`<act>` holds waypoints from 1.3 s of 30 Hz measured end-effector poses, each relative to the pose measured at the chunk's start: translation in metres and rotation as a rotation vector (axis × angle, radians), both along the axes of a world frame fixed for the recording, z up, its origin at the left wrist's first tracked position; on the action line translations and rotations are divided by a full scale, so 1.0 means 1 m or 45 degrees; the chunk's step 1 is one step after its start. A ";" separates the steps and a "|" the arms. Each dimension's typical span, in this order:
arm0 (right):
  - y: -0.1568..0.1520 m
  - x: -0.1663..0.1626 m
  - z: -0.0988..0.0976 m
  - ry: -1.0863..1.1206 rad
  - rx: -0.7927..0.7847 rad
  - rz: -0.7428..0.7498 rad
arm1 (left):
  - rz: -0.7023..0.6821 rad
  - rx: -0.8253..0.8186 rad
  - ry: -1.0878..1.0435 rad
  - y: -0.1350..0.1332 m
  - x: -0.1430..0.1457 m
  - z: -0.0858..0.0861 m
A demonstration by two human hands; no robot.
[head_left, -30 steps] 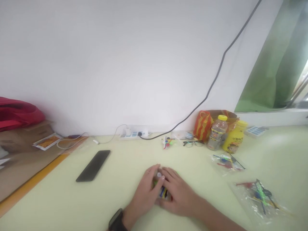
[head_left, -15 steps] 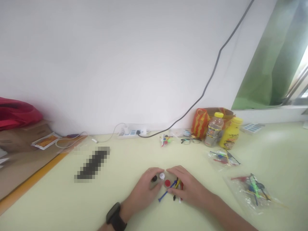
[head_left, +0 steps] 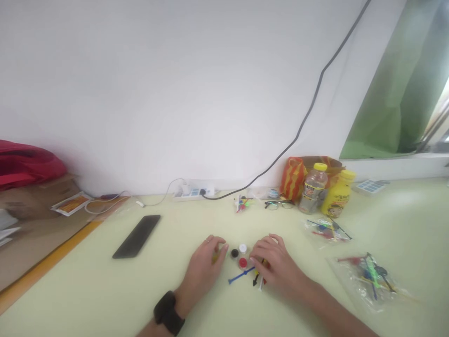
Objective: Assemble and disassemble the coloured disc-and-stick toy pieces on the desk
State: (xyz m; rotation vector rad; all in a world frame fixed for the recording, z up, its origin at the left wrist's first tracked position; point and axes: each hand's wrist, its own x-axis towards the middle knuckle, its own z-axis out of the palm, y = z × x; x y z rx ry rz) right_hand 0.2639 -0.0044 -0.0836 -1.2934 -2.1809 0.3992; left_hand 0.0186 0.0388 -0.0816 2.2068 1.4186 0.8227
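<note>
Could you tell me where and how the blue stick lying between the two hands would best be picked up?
Probably by its thin shaft, pinched across its width from above. The blue stick lies flat on the table, slanting from its flared near-left end up toward the right hand. That left end is free; the far end runs into the other sticks.

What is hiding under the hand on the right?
Thin coloured sticks poke out from under the right hand; a blue stick lies beside it. Whatever else sits beneath the palm is covered.

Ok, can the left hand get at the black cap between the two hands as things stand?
Probably yes. The black cap lies in the open on the table, just right of the left hand, with the white cap and red cap beside it, not over it.
</note>
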 end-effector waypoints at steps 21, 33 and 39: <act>0.002 0.023 0.005 0.104 -0.256 0.132 | -0.531 0.349 0.213 -0.019 0.006 0.009; 0.000 0.020 0.006 0.004 -0.182 0.187 | -0.302 0.299 0.132 -0.011 -0.004 0.016; -0.001 0.020 0.007 0.027 -0.170 0.227 | -0.286 0.195 0.135 0.000 -0.006 0.004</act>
